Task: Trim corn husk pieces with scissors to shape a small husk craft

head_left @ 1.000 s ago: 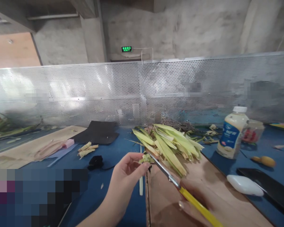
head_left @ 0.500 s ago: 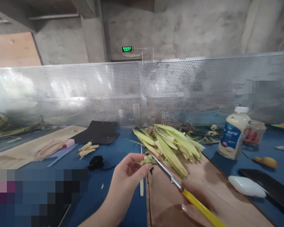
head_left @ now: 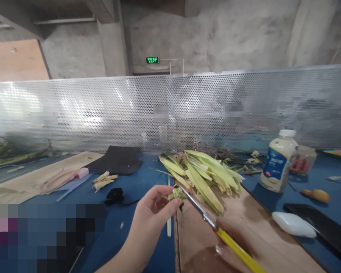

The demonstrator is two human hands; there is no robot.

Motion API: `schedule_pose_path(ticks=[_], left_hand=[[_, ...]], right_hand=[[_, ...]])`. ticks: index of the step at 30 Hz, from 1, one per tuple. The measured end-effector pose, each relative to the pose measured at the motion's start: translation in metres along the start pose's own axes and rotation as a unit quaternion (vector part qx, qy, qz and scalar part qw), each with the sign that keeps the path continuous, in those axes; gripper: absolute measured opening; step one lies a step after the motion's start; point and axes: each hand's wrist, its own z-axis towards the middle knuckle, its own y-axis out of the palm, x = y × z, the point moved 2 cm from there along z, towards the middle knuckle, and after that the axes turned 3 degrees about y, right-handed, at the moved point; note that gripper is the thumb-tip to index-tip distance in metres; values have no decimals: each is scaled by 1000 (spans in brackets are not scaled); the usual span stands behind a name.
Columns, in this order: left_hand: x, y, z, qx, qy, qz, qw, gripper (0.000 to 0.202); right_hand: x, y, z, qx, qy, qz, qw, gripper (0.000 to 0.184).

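Between the fingertips and thumb of my left hand is a small pale-green piece of corn husk, folded or bundled, with dark bits near its end. My right hand, partly blurred, is wrapped round scissors with a yellow handle. Their metal blades point up and left, and the tips reach the husk piece beside my left fingers. Whether the blades are parted cannot be made out. Just beyond lies a heap of green corn husks on a brown board.
On the right stand a drink bottle and a clear tub, with a white case and a black phone-like slab nearer. To the left are small husk bundles, a black lump and a black sheet. A perforated metal screen closes off the back.
My hands hold nearly the same pose, with the scissors still at the husk piece. The scissors and right hand have shifted very slightly left; the view has moved a little too.
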Motion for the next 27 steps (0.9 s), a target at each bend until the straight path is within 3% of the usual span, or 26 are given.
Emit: schedule_pose_path(ticks=[3, 12, 27], left_hand=[[0, 0, 0, 2, -1, 4, 1000, 19], [-1, -1, 1, 3, -9, -5, 1000, 18], [-2, -2, -2, -3, 2, 38, 999, 19]], right_hand=[[2, 0, -6, 14, 19, -10, 1000, 19], [-24, -5, -85, 37, 7, -6, 999, 25], [-36, -9, -91, 55, 12, 0, 998, 24]])
